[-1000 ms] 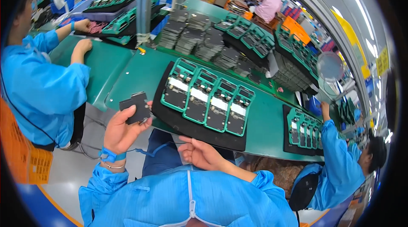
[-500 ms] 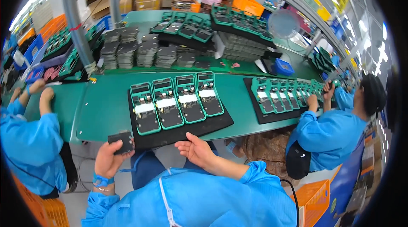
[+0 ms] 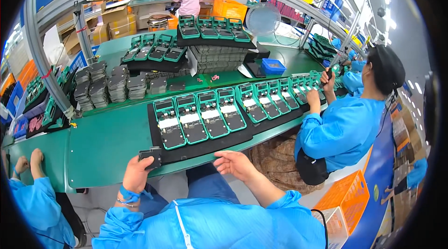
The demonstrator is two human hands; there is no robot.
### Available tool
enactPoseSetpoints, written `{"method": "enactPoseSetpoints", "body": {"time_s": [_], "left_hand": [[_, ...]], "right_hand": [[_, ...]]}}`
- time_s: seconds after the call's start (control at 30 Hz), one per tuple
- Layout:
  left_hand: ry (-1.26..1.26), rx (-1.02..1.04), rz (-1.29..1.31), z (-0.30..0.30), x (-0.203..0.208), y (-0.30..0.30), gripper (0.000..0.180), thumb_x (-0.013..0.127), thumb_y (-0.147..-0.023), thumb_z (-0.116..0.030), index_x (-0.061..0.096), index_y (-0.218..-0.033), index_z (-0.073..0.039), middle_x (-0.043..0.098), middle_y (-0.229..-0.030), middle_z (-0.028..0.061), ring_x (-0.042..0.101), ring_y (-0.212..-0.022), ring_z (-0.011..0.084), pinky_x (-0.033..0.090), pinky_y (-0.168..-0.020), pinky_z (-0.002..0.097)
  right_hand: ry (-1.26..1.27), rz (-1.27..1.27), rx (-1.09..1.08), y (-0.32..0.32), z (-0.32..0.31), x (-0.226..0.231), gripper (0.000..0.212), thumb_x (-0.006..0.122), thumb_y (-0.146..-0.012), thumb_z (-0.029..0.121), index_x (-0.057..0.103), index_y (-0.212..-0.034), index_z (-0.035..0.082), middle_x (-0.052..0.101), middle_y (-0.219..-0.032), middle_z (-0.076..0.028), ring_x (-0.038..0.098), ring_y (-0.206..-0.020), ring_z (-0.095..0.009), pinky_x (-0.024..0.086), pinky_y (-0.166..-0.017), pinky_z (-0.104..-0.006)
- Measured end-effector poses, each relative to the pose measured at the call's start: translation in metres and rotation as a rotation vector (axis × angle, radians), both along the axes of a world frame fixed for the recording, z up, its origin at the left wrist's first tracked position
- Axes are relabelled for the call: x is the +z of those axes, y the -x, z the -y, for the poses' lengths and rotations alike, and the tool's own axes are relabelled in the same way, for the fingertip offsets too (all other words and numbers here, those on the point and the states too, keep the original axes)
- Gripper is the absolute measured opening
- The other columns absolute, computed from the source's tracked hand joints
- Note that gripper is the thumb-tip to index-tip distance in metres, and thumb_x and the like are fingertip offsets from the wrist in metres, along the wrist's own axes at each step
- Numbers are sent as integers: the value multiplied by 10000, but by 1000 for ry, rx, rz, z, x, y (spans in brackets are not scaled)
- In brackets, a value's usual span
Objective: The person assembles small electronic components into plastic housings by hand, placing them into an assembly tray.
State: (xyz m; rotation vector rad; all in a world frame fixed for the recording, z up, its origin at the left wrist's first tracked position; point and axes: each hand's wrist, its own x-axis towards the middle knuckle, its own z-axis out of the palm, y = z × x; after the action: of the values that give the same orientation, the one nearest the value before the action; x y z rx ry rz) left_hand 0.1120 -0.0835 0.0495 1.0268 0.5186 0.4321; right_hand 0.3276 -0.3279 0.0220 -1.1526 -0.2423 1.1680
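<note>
My left hand (image 3: 136,175) is closed on a few thin black plates (image 3: 152,156), held just off the near left corner of a black mat (image 3: 205,147). On that mat stands a row of green-framed device housings (image 3: 191,125), open side up, each with a white strip across its middle and a dark flat lower part. My right hand (image 3: 235,164) is open over the table's front edge, palm turned inward, holding nothing. Its fingertips are nearest the mat's front edge; whether they touch it I cannot tell.
A second mat of similar housings (image 3: 270,102) adjoins on the right, where a co-worker (image 3: 345,127) handles one. Behind are stacks of dark plates (image 3: 117,83), raised trays of housings (image 3: 214,29) and a blue bin (image 3: 273,66). Another person's hands (image 3: 30,161) rest at left.
The mat with the housings has slid right along the table, up against the neighbouring mat. My view has turned. The left hand still holds the plates; my right hand stays open.
</note>
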Motion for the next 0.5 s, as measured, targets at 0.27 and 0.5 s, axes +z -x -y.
{"method": "enactPoseSetpoints", "body": {"time_s": [0.27,0.5], "left_hand": [[219,-16,145,6,1,26,304,527,-875,-77,504,-1159,28,591,-1100,200,594,-1017,304,503,-857,420],[355,-126,177,27,4,30,332,484,-912,-127,465,-1202,34,567,-1142,183,578,-1044,288,480,-917,414]], "right_hand": [[-76,441,113,24,-40,29,250,480,-946,160,535,-1142,14,643,-864,-89,634,-684,-139,498,-580,-235],[-408,1684,314,81,-113,39,641,727,-718,175,439,-1272,29,437,-1248,-188,435,-1122,-381,398,-950,-447]]}}
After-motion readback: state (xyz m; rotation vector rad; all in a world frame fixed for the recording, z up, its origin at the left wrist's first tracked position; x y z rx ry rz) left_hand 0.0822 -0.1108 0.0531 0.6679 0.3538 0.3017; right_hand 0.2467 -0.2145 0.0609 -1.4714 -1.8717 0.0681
